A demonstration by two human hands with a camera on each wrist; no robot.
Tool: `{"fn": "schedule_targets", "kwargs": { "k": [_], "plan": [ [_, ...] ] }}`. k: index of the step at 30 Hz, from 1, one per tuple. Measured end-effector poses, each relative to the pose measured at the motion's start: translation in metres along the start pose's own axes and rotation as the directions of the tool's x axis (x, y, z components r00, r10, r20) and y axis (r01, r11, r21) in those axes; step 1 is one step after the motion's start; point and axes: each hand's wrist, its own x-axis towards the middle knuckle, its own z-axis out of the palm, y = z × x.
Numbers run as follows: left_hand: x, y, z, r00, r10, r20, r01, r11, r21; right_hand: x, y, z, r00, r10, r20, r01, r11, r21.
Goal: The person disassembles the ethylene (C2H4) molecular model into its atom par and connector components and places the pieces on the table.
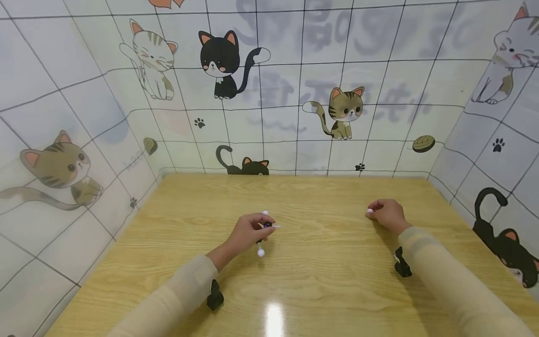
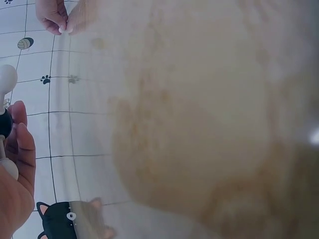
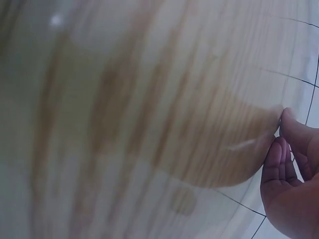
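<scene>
My left hand [image 1: 247, 231] holds a small ball-and-stick model over the middle of the table. Its black centre [image 1: 267, 224] sits between thumb and fingers, partly hidden by them. One white ball [image 1: 265, 213] sticks out on the far side and another white ball [image 1: 261, 252] on the near side. A thin white stick [image 1: 277, 227] points right with a bare end. In the left wrist view, white balls [image 2: 7, 78] flank the dark centre [image 2: 5, 123]. Farther right, my right hand [image 1: 389, 216] pinches a small white ball [image 1: 370, 211] with thumb and fingertips, low over the table.
The wooden table [image 1: 320, 281] is glossy and reflects a bright light near its front. White grid-patterned sheets [image 1: 282, 126] with cartoon cats enclose it at the back and both sides. Small black devices [image 1: 215, 296] are strapped at both wrists, over beige sleeves [image 1: 450, 271].
</scene>
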Motion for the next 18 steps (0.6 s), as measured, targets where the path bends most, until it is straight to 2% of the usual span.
{"fn": "schedule_targets", "kwargs": {
  "k": [18],
  "plan": [
    [0.0033,0.0031,0.0024,1.0,-0.003,0.014,0.003,1.0,-0.004,0.0007,0.0032,-0.0005,1.0,-0.008,-0.01,0.009,0.999,0.032]
  ]
}}
